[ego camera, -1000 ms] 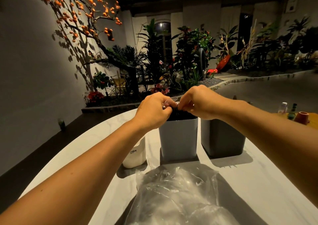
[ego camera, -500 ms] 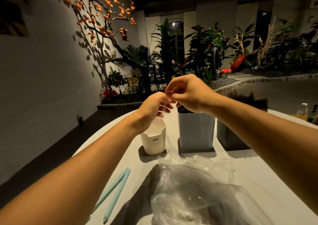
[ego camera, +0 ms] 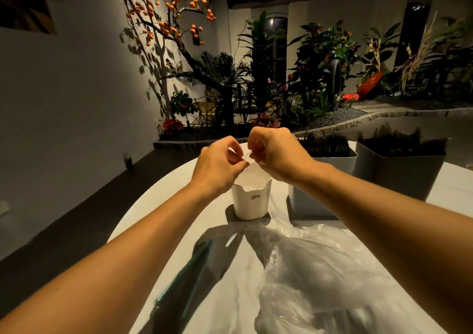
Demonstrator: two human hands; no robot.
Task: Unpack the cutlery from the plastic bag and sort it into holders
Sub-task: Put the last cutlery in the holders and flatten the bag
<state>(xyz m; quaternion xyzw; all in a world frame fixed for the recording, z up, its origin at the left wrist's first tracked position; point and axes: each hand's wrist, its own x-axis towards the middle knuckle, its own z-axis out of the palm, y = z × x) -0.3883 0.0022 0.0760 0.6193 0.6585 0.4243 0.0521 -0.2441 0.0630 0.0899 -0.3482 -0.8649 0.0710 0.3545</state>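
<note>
Fingers (ego camera: 236, 158) of both my hands pinch something small, clear above white cup (ego camera: 252, 199); sorting underway, next: release into cup.

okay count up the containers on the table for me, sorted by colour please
White: 1, the white cup under both hands
Light grey: 1, the light grey holder with dark cutlery in it
Dark grey: 1, the dark grey holder, also holding dark cutlery
Total: 3
</note>
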